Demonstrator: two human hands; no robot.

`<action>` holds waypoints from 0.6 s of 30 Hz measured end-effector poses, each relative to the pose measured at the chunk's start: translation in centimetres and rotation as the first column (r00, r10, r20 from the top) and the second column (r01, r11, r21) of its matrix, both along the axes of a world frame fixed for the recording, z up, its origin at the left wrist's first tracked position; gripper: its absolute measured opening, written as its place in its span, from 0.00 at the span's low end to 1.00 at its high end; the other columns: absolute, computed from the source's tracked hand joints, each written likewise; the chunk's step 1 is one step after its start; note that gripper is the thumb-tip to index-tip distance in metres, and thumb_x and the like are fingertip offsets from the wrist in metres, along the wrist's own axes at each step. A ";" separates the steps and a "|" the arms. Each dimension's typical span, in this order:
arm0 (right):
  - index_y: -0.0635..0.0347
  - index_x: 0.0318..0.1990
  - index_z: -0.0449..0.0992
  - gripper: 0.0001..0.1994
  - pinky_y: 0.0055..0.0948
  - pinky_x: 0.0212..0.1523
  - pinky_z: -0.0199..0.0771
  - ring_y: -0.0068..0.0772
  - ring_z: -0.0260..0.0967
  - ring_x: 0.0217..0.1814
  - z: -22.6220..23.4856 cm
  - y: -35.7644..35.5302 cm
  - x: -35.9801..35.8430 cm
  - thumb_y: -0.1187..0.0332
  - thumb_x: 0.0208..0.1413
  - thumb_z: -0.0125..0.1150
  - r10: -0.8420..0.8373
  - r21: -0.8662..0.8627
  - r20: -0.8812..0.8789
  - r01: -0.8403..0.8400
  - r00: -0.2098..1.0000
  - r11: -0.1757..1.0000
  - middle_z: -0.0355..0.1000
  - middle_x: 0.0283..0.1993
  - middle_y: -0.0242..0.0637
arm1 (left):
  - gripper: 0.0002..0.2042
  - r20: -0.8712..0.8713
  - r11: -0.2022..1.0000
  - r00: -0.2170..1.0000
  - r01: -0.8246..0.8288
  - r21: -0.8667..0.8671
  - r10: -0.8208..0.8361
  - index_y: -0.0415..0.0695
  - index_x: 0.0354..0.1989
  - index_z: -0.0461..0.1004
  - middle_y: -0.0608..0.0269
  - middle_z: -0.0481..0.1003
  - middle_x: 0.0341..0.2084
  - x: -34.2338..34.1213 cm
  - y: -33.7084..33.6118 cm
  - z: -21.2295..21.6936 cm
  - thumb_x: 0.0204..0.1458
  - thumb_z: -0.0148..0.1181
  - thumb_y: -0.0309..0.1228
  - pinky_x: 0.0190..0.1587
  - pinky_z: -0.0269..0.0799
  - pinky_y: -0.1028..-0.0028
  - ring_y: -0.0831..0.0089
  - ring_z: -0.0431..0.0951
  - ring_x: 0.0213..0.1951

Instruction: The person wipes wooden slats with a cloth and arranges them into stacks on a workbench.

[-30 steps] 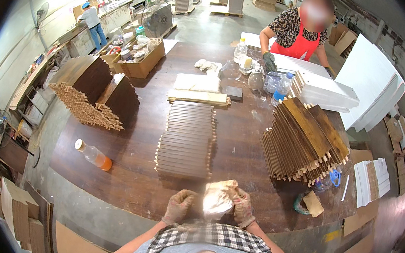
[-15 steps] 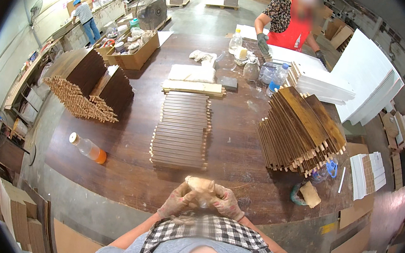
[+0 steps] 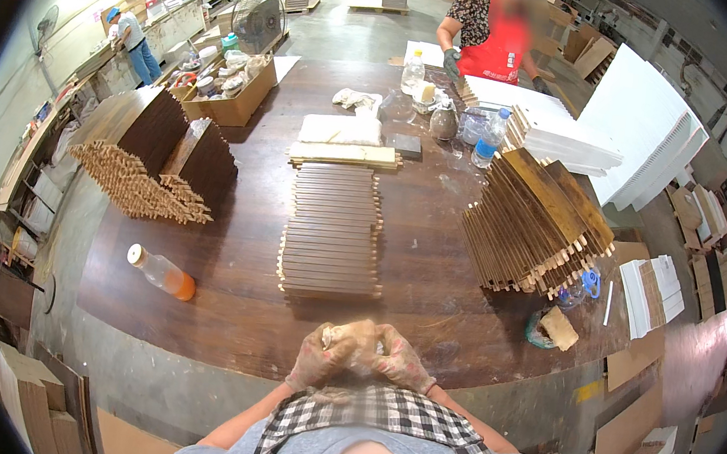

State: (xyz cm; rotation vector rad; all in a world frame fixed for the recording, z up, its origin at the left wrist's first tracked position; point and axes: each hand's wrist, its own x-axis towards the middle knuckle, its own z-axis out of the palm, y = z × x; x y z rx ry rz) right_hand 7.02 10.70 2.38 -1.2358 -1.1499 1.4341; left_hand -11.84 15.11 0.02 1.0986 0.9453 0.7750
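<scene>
- The left hand (image 3: pixel 322 360) and the right hand (image 3: pixel 399 362) meet at the near edge of the table (image 3: pixel 429 277), just above the person's checked shirt; both wear thin, see-through gloves.
- Between them sits a small pale crumpled wad (image 3: pixel 346 337), perhaps cloth or paper; which one I cannot tell. Both grips are closed narrowly around it, fingers curled over from either side, and the two hands touch each other.
- Just beyond the hands, near the middle of the table, lies a flat row of dark wooden slats (image 3: pixel 333 233), laid side by side and running away toward the far edge.
- At the far end of that row rests a short stack of pale wooden strips (image 3: pixel 344 155), and behind it a folded whitish cloth (image 3: pixel 340 129).
- Toward the near left corner a plastic bottle (image 3: pixel 163 272) with orange liquid lies on its side, well apart from the hands.
- At the left edge stands a large leaning bundle of dark panels (image 3: pixel 156 159) with pale stick ends showing.
- On the right side a fanned heap of brown slats (image 3: pixel 534 226) leans, close to the right edge.
- At the far edge another person in a red apron (image 3: pixel 496 30) stands beside stacked white boards (image 3: pixel 556 132); a few bottles and jars (image 3: pixel 477 133) cluster near them.
- A cardboard box (image 3: pixel 232 96) of odds and ends sits at the far left corner.
</scene>
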 end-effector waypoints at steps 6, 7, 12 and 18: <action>0.65 0.49 0.71 0.17 0.25 0.50 0.74 0.24 0.71 0.48 -1.0 0.6 -3.3 0.72 0.54 0.69 -0.059 -0.090 -0.332 0.030 0.941 0.995 0.75 0.46 0.36 | 0.19 0.107 0.999 0.994 0.035 -0.029 -0.032 0.39 0.48 0.72 0.67 0.76 0.39 -3.0 -0.4 1.0 0.53 0.68 0.35 0.41 0.72 0.77 0.80 0.74 0.39; 0.64 0.48 0.72 0.16 0.25 0.50 0.74 0.23 0.72 0.47 -0.9 0.8 -3.8 0.73 0.54 0.69 -0.068 -0.107 -0.364 0.030 0.929 0.994 0.75 0.45 0.35 | 0.17 0.153 0.996 0.986 0.074 -0.039 -0.067 0.39 0.48 0.73 0.67 0.76 0.40 -3.5 -0.3 1.0 0.53 0.67 0.33 0.41 0.72 0.77 0.81 0.74 0.38; 0.64 0.48 0.69 0.15 0.27 0.50 0.74 0.24 0.70 0.50 -1.5 1.9 -6.2 0.73 0.57 0.65 -0.026 0.102 -0.202 0.047 0.979 0.994 0.72 0.45 0.35 | 0.20 0.114 0.983 0.980 0.169 -0.071 -0.160 0.39 0.53 0.73 0.68 0.77 0.43 -6.8 0.4 0.8 0.53 0.67 0.32 0.43 0.72 0.78 0.80 0.75 0.41; 0.64 0.58 0.67 0.19 0.29 0.58 0.68 0.27 0.65 0.58 -2.1 2.6 -7.3 0.68 0.62 0.60 0.182 -0.039 -0.434 -0.220 0.882 0.975 0.68 0.58 0.37 | 0.22 -0.128 0.948 0.956 0.282 0.144 -0.265 0.38 0.54 0.72 0.63 0.78 0.44 -8.3 2.1 -2.7 0.52 0.69 0.33 0.44 0.76 0.73 0.79 0.77 0.43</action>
